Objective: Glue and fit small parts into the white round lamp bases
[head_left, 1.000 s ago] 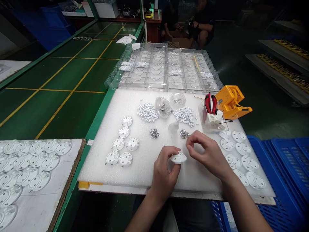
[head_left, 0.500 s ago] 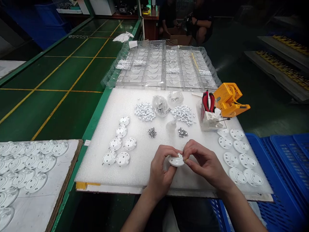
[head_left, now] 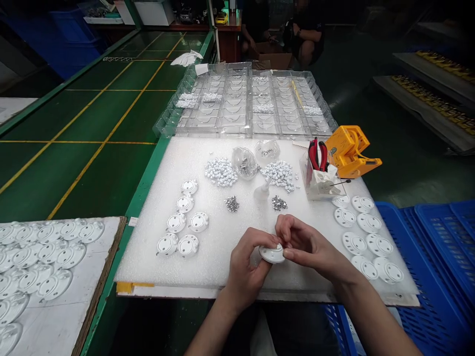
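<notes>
My left hand [head_left: 247, 264] grips a small round white plastic disc [head_left: 271, 253] just above the white foam sheet [head_left: 222, 247]. My right hand [head_left: 304, 244] is curled against the disc's top right edge, its fingertips pinched on it; whether a small part sits between them is hidden. Two little heaps of metal bits [head_left: 232, 203] [head_left: 278, 202] lie just beyond my hands. Farther back are two piles of small white pieces [head_left: 220, 171] [head_left: 279, 174] and clear bags [head_left: 245, 162].
Several white discs lie left [head_left: 181, 230] and right [head_left: 365, 244] on the foam. Clear compartment trays [head_left: 252, 101] sit behind. A box with red pliers [head_left: 319, 173] and a yellow tool [head_left: 351, 151] stand at right. More discs [head_left: 37, 262] at far left, blue crates [head_left: 434, 257] at right. People crouch beyond.
My right hand came down from above the metal bits and closed onto the disc held in my left hand. The disc stays in my left hand.
</notes>
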`<state>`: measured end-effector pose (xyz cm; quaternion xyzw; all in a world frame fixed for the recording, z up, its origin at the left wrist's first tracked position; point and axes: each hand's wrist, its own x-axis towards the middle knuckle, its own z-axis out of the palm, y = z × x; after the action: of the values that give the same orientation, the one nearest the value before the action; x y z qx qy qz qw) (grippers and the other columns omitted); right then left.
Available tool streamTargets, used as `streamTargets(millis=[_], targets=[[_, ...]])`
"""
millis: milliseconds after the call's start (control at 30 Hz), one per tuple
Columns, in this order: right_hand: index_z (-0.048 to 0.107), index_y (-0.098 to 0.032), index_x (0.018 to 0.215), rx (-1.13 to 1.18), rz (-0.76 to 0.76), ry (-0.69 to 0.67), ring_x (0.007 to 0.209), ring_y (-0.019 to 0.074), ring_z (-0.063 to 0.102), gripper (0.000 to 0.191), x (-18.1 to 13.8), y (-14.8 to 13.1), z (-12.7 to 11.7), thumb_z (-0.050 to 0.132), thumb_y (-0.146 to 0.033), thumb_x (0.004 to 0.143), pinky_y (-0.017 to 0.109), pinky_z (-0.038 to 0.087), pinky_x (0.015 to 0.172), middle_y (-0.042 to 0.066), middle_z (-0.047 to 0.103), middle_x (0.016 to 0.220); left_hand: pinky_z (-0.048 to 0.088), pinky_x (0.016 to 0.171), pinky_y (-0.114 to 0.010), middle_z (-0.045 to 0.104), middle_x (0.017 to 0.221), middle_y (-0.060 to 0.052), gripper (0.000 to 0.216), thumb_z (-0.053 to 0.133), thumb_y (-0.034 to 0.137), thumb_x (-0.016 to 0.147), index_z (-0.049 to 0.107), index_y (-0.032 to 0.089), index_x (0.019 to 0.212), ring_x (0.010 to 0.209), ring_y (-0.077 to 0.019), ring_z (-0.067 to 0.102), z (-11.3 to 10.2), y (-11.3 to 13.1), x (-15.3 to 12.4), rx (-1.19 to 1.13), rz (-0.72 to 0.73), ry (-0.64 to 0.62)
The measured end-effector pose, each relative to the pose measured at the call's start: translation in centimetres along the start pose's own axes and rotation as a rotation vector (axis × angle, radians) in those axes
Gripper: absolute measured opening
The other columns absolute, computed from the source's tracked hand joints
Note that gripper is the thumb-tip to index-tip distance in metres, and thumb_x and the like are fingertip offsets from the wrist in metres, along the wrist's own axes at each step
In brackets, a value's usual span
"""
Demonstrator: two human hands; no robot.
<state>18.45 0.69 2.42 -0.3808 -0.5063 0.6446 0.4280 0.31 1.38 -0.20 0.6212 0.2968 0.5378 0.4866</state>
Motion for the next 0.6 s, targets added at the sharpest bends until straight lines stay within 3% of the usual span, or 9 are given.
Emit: streamTargets(millis=[100,233,300,433,600], targets=[[0.057,-0.025,0.095,-0.149,-0.102,0.08,0.079,0.0144,0.054,0.026,-0.5,-0.1,0.3,0.077,-0.04,0.088,0.027,0.052,0.07,0.001,0.05,0.094,0.06,0.086,-0.03,0.069,0.097,-0.003,0.005,0.066,0.019,0.097,0.066,0.023,0.099,0.096,-0.0187,0.074,0.0,0.0,0.1,-0.116,-0.064,0.041],[0.062,-0.024,0.095,-0.628,-0.332,0.269,0.079,0.0149,0.06,0.012,-1.0,-0.3,1.3,0.072,-0.018,0.091,0.027,0.055,0.07,0.002,0.058,0.092,0.059,0.09,-0.029,0.07,0.1,-0.003,0.009,0.067,0.015,0.096,0.066,0.023,0.099,0.102,-0.0184,0.075,0.1,0.2,0.4,-0.211,-0.116,0.05],[0.063,-0.024,0.099,-0.78,-0.448,0.322,0.078,0.0148,0.064,0.016,-0.8,-0.2,1.7,0.067,-0.01,0.092,0.026,0.056,0.068,0.003,0.063,0.091,0.058,0.091,-0.029,0.07,0.102,-0.003,0.012,0.067,0.012,0.095,0.066,0.023,0.099,0.104,-0.0185,0.074,0.1,0.4,0.6,-0.221,-0.127,0.057],[0.063,-0.022,0.104,-0.887,-0.566,0.395,0.075,0.0131,0.068,0.023,-0.3,0.1,2.1,0.062,-0.003,0.092,0.023,0.058,0.067,0.003,0.068,0.09,0.057,0.095,-0.031,0.071,0.108,-0.005,0.017,0.071,0.011,0.092,0.066,0.023,0.103,0.109,-0.0195,0.072,0.2,0.5,0.5,-0.217,-0.166,0.049],[0.065,-0.021,0.101,-0.915,-0.605,0.44,0.071,0.0123,0.068,0.021,-0.1,0.1,2.1,0.064,-0.003,0.091,0.022,0.057,0.065,0.001,0.069,0.085,0.055,0.097,-0.031,0.072,0.111,-0.005,0.026,0.072,0.011,0.091,0.066,0.025,0.111,0.108,-0.0186,0.07,0.2,0.3,0.3,-0.132,-0.187,0.028]])
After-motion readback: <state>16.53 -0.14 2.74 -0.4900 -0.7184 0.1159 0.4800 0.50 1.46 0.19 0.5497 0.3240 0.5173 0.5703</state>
